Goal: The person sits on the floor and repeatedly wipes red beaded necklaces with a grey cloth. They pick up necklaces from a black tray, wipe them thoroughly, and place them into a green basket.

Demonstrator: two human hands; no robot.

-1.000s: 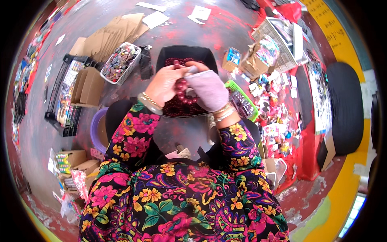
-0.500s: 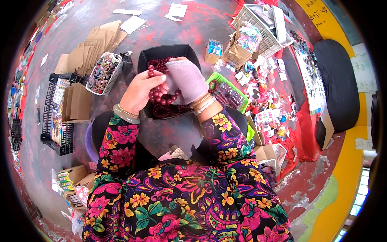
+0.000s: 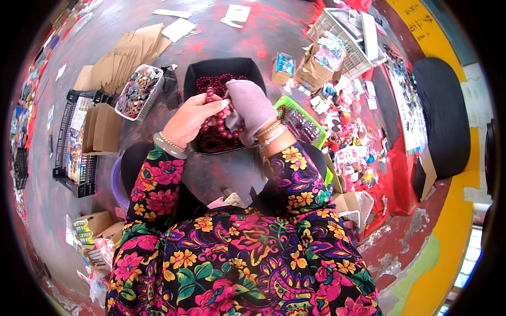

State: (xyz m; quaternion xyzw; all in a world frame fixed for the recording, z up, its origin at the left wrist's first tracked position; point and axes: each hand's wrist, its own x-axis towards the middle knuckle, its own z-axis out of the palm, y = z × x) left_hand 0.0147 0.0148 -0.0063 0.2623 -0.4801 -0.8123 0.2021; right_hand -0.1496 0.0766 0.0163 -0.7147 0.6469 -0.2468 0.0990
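Beads: dark red. Cloth covering: pale mauve. Box: black. Garment: black ground, floral and paisley pattern in pink, yellow, green, purple. Right basket: bright green. Left basin: purple. Floor: grey, red-blotched.

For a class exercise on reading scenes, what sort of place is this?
Probably an informal workspace or storeroom for small accessories: a black bin holds dark red beads, a white basket holds assorted trinkets, and flattened cardboard lies nearby.

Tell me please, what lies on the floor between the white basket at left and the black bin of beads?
In the head view, a dark thing, perhaps a plastic bag, lies between the white basket and the black bin.
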